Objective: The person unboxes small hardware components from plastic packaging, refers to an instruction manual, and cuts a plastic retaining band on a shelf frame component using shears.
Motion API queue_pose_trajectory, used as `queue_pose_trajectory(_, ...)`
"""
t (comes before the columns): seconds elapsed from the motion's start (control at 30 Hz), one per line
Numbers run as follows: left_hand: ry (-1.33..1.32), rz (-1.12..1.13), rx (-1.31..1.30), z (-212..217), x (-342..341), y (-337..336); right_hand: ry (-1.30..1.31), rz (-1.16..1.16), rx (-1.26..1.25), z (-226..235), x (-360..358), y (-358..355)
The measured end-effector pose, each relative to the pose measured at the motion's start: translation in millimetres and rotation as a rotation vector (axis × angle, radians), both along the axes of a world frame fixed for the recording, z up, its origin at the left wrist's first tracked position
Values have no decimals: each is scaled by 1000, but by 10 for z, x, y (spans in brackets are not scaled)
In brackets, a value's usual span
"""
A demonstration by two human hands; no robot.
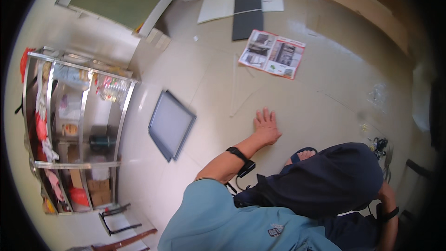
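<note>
My left hand [266, 126] is spread on the pale tiled floor [297, 107], with a black band round its wrist and nothing in it. My right hand [386, 191] is beside my dark-trousered knee; its fingers are hidden behind the leg. Close to that knee, a small heap of black parts [379, 146] and some yellowish small pieces [364, 128] lie on the floor. Left of my left hand lies a shallow grey tray-like panel [172, 125] with dark raised edges. Beyond the hand is a printed sheet [272, 55] with red edges and pictures.
A dark flat panel [247, 18] lies across white sheets [216, 7] at the far side. A metal rack [76, 163] full of goods stands left. Cardboard [357, 7] lies far right. A clear plastic bag [377, 96] is on the right. My sandalled foot [304, 155] is near my left hand.
</note>
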State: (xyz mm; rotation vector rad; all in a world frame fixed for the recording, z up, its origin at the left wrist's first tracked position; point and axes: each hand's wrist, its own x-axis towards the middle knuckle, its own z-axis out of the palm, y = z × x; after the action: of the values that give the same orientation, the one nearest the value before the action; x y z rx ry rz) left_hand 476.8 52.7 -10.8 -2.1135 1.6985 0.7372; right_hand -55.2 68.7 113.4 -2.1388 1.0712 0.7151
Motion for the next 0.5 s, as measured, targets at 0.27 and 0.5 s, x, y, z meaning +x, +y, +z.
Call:
queue_pose_trajectory(0.27,400,63,170,558,1146,-1741,39,-14,-12,-33,-138,86)
queue_pose_trajectory(0.5,167,186,-523,77,1841,-2536,37,-286,-31,269,53,192)
